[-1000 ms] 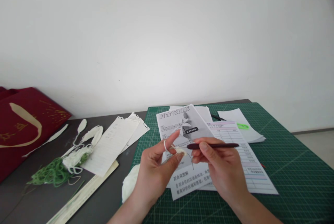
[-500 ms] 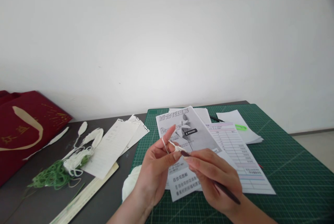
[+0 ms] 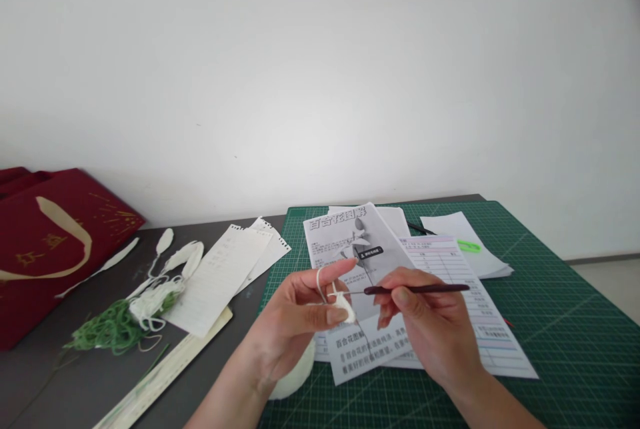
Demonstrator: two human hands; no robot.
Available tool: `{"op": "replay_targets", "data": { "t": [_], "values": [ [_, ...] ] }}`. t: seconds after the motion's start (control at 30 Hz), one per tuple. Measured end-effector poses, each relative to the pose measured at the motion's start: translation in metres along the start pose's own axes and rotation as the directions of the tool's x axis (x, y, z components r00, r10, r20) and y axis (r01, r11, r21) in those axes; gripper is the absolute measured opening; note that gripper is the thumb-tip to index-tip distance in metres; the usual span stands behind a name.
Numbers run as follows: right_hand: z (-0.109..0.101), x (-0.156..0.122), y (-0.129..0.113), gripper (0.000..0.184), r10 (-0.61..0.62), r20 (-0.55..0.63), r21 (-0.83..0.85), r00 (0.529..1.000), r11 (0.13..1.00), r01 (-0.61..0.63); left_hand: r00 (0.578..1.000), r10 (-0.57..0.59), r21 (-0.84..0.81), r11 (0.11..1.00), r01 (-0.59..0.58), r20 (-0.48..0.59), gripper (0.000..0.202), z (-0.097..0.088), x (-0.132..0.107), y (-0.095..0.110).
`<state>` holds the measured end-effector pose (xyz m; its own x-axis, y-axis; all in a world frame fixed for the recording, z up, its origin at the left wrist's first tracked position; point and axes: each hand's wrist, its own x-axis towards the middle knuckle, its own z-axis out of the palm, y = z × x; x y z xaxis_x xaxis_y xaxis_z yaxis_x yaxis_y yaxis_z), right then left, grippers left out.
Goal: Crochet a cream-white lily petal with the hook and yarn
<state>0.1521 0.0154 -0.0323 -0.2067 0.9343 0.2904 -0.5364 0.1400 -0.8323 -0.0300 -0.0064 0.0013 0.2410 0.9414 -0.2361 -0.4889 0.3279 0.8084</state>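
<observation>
Pinching the white crochet piece (image 3: 346, 307) between thumb and middle finger, my left hand (image 3: 293, 322) carries yarn (image 3: 320, 277) looped over its raised index finger. My right hand (image 3: 433, 332) has fingers (image 3: 401, 295) clenched on the dark crochet hook (image 3: 417, 289), held level, tip at the piece. Both hover over the printed sheet (image 3: 345, 242) on the green mat (image 3: 550, 329), at near centre.

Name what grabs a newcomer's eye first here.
Centre foreground: the left hand pinches a white crochet piece, yarn looped over its forefinger, while the right hand holds a dark crochet hook pointing at it. Printed sheets lie beneath on a green cutting mat; a red bag sits far left.
</observation>
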Motion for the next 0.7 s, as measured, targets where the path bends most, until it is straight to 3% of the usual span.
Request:
{"op": "replay_targets", "data": {
  "t": [0.17,0.47,0.7],
  "values": [
    [-0.001,0.001,-0.004,0.008,0.031,-0.041,0.074,0.999,0.997,-0.028,0.999,-0.031,-0.010,0.999,0.031,0.032,0.045,-0.001,-0.001,0.002],
    [-0.007,0.005,-0.012,0.008,0.046,0.025,0.085,0.999,0.995,-0.048,0.995,-0.098,-0.006,0.995,0.098,0.026,0.044,-0.005,-0.003,0.000],
    [-0.009,0.008,-0.013,0.010,0.196,0.006,0.175,0.981,0.965,-0.194,0.986,-0.106,0.033,0.994,0.103,0.127,0.040,-0.009,-0.002,0.000]
  ]
}}
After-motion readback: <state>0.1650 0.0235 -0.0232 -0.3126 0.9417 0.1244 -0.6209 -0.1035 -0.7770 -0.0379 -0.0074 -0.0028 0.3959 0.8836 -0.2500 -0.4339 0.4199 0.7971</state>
